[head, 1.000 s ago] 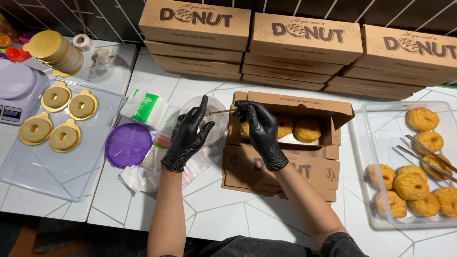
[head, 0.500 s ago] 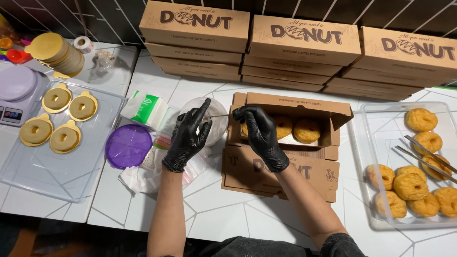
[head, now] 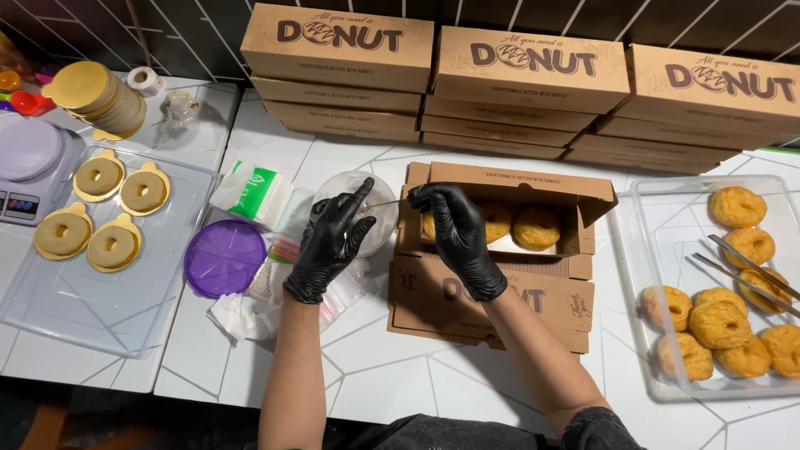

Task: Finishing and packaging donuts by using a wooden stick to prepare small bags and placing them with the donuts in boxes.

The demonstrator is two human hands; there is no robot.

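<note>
Both my hands wear black gloves. My left hand [head: 327,243] hovers over a clear round tub [head: 379,218] and pinches one end of a thin stick [head: 385,202]. My right hand [head: 457,235] grips the stick's other end at the left edge of an open brown cardboard box [head: 500,287]. Inside the box lie glazed donuts [head: 537,227], partly hidden by my right hand. The box lid flap stands up behind them.
Closed brown boxes [head: 529,71] are stacked along the back wall. A clear tray [head: 658,250] at the right holds several donuts and metal tongs [head: 746,271]. At the left are a purple lid [head: 223,258], a napkin pack [head: 252,193], donuts on gold cards [head: 98,177] and a scale [head: 25,162].
</note>
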